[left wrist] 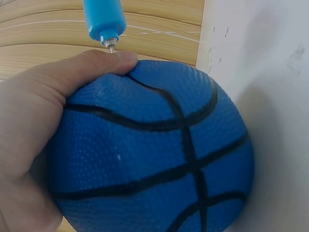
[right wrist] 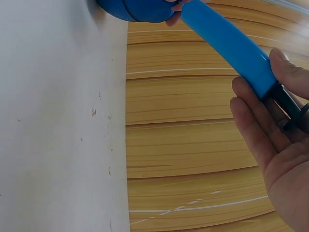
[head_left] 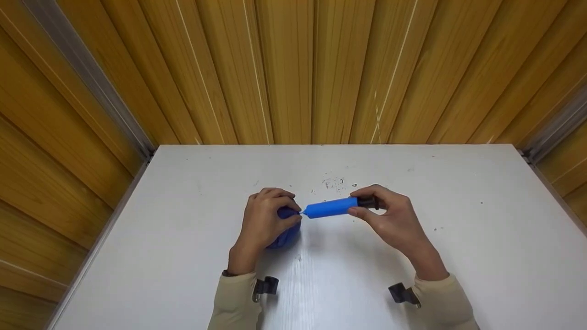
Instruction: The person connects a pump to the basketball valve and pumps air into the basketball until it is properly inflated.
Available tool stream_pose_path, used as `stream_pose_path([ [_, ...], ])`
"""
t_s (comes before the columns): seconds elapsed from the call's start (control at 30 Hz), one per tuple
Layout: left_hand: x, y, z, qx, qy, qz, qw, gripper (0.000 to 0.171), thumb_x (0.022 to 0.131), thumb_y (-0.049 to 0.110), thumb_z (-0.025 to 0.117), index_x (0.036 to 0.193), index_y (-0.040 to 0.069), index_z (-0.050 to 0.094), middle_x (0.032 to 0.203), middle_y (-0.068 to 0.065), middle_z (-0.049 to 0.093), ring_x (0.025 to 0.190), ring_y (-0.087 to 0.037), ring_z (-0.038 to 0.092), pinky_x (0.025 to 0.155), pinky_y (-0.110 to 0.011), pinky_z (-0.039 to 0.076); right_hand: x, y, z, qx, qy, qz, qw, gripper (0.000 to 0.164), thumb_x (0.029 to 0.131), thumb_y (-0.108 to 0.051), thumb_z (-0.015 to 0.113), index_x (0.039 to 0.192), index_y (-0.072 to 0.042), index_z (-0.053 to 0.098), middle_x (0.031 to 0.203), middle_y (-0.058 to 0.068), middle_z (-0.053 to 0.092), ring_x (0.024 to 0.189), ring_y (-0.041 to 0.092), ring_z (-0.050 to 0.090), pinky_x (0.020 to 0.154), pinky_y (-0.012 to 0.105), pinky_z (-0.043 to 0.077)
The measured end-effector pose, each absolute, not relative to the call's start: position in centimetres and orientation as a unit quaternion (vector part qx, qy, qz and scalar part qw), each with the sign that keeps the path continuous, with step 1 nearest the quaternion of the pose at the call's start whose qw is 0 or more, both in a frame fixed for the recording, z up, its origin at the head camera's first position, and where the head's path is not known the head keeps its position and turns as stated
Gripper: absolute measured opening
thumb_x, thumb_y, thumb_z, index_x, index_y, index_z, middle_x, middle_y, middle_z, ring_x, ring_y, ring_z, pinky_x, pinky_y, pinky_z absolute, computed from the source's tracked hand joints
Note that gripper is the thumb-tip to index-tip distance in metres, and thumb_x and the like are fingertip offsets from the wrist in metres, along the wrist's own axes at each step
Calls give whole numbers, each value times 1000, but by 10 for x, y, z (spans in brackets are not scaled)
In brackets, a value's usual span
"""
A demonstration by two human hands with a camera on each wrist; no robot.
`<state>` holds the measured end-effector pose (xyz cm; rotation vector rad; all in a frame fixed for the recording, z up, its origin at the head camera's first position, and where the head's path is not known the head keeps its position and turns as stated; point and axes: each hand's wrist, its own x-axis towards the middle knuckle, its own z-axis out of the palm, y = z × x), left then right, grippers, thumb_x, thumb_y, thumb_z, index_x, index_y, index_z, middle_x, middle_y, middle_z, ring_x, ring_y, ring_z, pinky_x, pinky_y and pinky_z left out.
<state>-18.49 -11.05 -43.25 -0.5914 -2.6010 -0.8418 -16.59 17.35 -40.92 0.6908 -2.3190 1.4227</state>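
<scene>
A small blue basketball with black lines sits on the white table, slightly dented near its top in the left wrist view. My left hand grips it from the side, with the thumb beside the needle. That needle juts from the tip of a blue hand pump and meets the ball by the thumb; its point is hidden. My right hand holds the pump's rear end between thumb and fingers. A black plunger handle sticks out partway behind the barrel, over the palm.
The white table has dark scuff marks beyond the hands. A wood-patterned panel wall rises at its far edge, with more panels at left and right. Black wrist mounts are strapped over both sleeves.
</scene>
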Motion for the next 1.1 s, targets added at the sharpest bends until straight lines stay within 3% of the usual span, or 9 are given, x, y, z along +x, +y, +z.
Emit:
stream_pose_path([
  [0.47, -187, -115, -436, -200, -914, -307, 174, 19, 81, 19, 95, 96, 14, 85, 120, -5, 76, 121, -32, 65, 103, -63, 47, -161, 208, -390, 218, -818, 494, 198, 35, 85, 7, 85, 117, 1, 73, 106, 4, 75, 93, 13, 69, 88, 17, 55],
  [0.87, -188, -119, -437, -201, -906, -326, 180, 17, 80, 17, 94, 94, 14, 84, 118, -5, 77, 119, -32, 66, 105, -64, 45, -165, 252, -392, 106, -810, 519, 251, 35, 89, 6, 83, 123, 2, 73, 113, 3, 74, 99, 15, 71, 90, 16, 54],
  [1.1, -187, -120, -437, -194, -907, -333, 171, 17, 82, 20, 93, 95, 15, 84, 119, -5, 76, 121, -33, 65, 107, -65, 43, -176, 267, -408, 36, -824, 511, 242, 35, 94, -4, 82, 126, 2, 70, 113, 1, 72, 100, 10, 68, 88, 14, 53],
])
